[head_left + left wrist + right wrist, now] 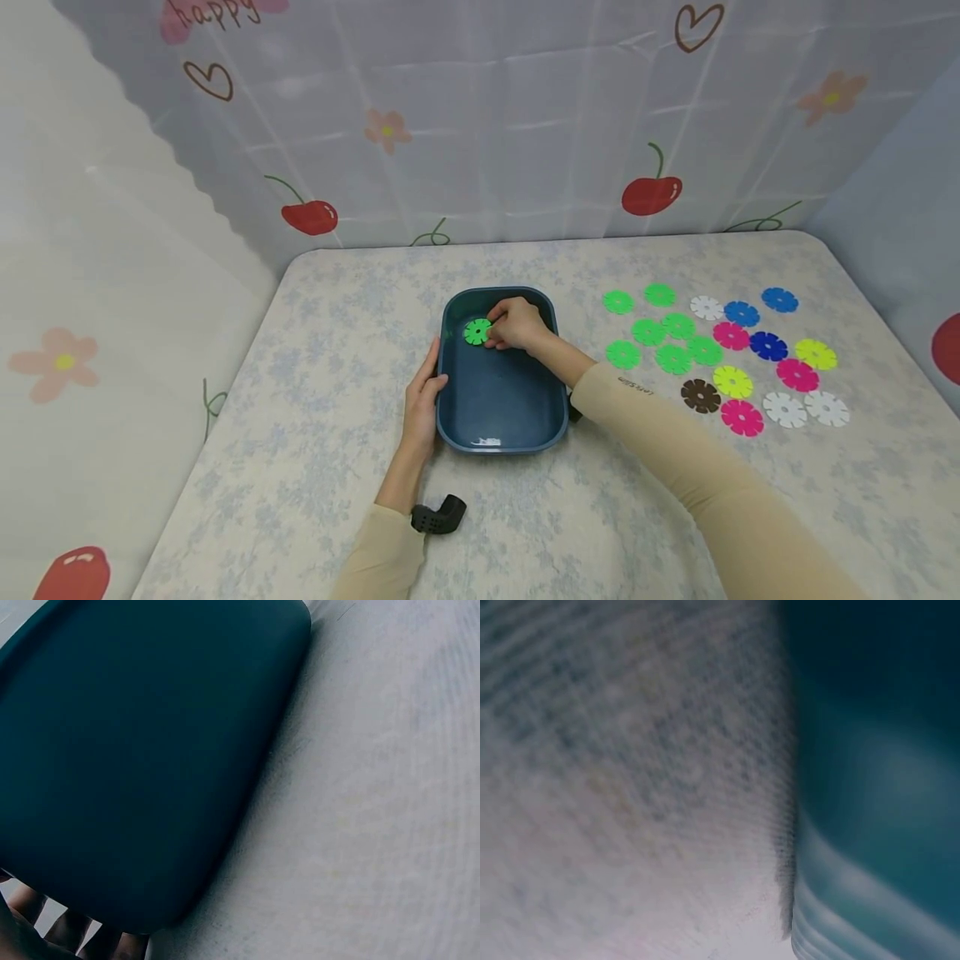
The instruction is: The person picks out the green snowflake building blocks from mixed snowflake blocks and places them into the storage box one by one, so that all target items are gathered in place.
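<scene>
Patterned table, scattered discs, forearm crossing tray rim

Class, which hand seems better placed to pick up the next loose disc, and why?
Probably the right hand, once it releases the green disc: the loose discs lie right of the tray, on its side. The left hand touches the tray's left side, farther from them.

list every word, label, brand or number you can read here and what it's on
"happy": handwriting-style lettering on the backdrop, over a pink patch at the upper left of the head view
Right sleeve: small dark print near the cuff, too small to read
No readable text on the tray, the discs or the black wrist strap
</scene>
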Demonstrator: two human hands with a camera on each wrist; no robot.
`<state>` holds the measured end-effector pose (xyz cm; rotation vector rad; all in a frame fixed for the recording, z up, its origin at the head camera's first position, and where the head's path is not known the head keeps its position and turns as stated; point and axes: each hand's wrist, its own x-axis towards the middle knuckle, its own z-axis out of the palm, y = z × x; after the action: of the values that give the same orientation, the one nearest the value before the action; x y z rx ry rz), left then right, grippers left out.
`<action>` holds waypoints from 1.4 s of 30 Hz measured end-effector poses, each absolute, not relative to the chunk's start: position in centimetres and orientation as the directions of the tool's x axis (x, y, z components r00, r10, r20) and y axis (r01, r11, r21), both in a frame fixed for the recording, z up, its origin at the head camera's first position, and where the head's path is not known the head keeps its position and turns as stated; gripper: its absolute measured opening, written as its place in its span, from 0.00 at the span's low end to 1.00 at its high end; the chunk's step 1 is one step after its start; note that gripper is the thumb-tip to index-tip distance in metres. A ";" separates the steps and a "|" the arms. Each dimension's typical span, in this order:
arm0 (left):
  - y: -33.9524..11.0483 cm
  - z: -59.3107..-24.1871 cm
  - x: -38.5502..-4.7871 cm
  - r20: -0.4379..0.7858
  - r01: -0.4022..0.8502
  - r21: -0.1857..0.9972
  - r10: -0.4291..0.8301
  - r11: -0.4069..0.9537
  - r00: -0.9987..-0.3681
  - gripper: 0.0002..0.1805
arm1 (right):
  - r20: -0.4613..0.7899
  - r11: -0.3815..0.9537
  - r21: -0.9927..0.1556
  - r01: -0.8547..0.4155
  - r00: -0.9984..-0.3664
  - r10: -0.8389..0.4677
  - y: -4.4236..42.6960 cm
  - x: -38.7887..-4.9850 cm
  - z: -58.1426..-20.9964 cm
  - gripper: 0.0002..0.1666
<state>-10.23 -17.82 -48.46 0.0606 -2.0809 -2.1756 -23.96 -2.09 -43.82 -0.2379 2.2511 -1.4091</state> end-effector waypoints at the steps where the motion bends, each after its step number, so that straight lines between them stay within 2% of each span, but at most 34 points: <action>1: -17.8 -48.4 -10.2 0.063 0.069 0.997 -0.120 -0.041 -0.991 0.33 | -0.295 0.458 -0.884 0.097 -0.875 -0.383 -2.1 -23.9 -43.8 0.17; 8: -17.8 -48.2 -10.1 0.055 0.061 0.997 -0.122 -0.042 -0.991 0.33 | -0.270 0.485 -0.872 0.059 -0.886 -0.378 -2.0 -23.9 -43.9 0.17; 14: -17.7 -48.3 -10.1 0.041 0.046 0.998 -0.134 -0.036 -0.990 0.32 | -0.198 0.477 -0.879 -0.014 -0.899 -0.390 -1.9 -23.7 -44.1 0.17; 19: -17.6 -48.5 -9.9 0.021 0.026 0.999 -0.146 -0.035 -0.989 0.32 | -0.139 0.353 -0.934 -0.043 -0.869 -0.474 -1.0 -23.2 -43.1 0.21; 25: -17.6 -48.3 -10.1 0.042 0.044 0.999 -0.150 -0.006 -0.988 0.32 | -0.091 0.215 -0.976 -0.030 -0.843 -0.531 2.5 -22.3 -39.0 0.23; 31: -17.9 -47.8 -10.4 0.041 0.042 0.999 -0.142 0.001 -0.989 0.32 | -0.085 0.176 -0.984 0.002 -0.881 -0.465 7.5 -21.0 -37.3 0.26; 42: -17.7 -48.1 -10.3 0.029 0.032 0.999 -0.140 -0.015 -0.990 0.32 | -0.150 0.188 -0.977 0.101 -0.952 -0.267 14.7 -18.7 -40.4 0.32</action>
<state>-10.27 -17.75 -48.10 0.1172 -2.1158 -2.1531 -18.70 14.75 -40.35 -0.1584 2.1808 -1.8287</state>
